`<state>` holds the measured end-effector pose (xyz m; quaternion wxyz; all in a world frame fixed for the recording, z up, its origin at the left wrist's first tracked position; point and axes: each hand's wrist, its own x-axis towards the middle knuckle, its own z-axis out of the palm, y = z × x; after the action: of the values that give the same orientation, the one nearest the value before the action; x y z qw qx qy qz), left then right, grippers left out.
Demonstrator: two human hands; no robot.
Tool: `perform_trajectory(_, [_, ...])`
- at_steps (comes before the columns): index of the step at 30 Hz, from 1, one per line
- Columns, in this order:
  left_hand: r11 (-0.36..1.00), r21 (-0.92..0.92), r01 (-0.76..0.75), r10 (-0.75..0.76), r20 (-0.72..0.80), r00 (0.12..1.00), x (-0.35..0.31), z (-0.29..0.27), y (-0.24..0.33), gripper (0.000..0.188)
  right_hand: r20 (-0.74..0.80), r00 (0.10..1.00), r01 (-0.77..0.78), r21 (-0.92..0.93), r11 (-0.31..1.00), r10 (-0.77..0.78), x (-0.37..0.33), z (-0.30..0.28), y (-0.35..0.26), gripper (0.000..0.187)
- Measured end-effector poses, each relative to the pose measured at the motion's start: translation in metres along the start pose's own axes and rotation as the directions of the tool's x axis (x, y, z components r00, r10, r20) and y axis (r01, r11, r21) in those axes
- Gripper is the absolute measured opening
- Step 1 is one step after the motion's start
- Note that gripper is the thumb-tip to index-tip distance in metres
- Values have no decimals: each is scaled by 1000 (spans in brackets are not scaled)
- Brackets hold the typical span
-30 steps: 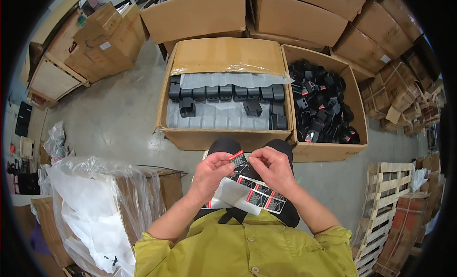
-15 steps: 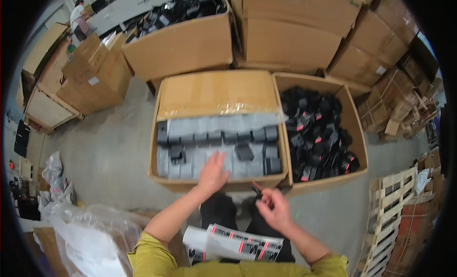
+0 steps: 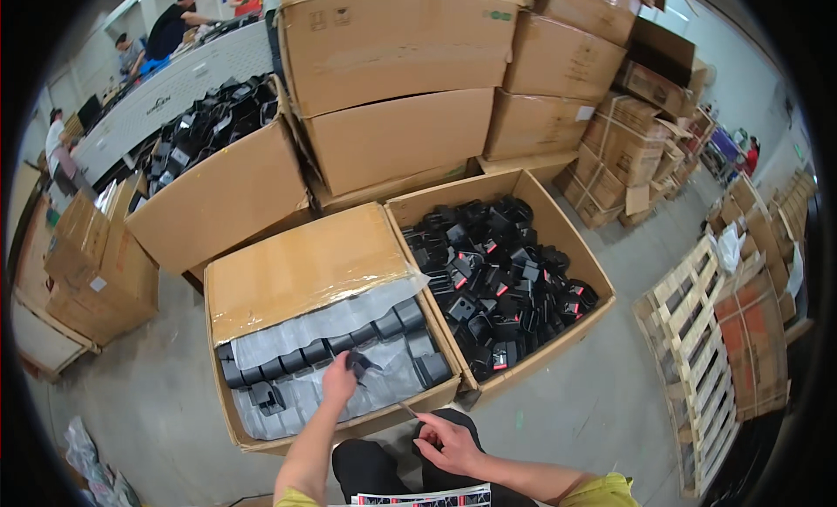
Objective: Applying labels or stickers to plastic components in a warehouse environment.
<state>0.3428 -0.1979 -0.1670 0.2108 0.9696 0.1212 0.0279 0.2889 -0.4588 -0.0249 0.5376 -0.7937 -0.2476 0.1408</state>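
Note:
My left hand (image 3: 338,381) reaches into the left carton and its fingers close on a small black plastic part (image 3: 359,365), which lies over grey bubble wrap (image 3: 323,398). Another black part (image 3: 267,397) rests on the wrap nearby, and a row of black parts (image 3: 316,356) runs behind. Just outside the carton's near edge, over my lap, my right hand (image 3: 447,443) pinches a thin, small strip (image 3: 408,410) that looks like a sticker. Sheets of red, black and white labels (image 3: 427,498) lie on my lap, mostly cut off by the lower edge.
The left carton (image 3: 228,420) adjoins a right one (image 3: 558,337) heaped with black parts bearing red labels. Behind stand stacked cartons (image 3: 397,54) and another full carton (image 3: 214,189). A wooden pallet (image 3: 697,359) leans at right. People (image 3: 170,32) work at a far-left table.
My view has swung to the right, so the cartons sit further left and lower. My left hand has moved from above the wrap onto a black part and taken hold of it.

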Motion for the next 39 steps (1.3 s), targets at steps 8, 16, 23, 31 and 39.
perform_trajectory(8, [38,-883,467,-414,411,812,-67,-127,20,31,-55,998,40,-65,997,-44,-4,0,7,38])
perform_trajectory(16, [-200,-933,300,-396,357,846,-170,-165,43,41,-88,989,109,-145,983,-123,-12,7,16,41])
perform_trajectory(23, [-302,-917,263,-411,374,832,-218,-165,49,44,-130,961,217,-196,956,-244,-13,5,12,40])
perform_trajectory(31, [-377,-887,268,-347,403,847,-225,-158,60,44,-123,973,168,-207,964,-196,-15,3,20,41])
perform_trajectory(39, [-334,-920,205,-412,338,846,-239,-151,57,32,-112,974,168,-231,958,-198,-17,4,18,41])
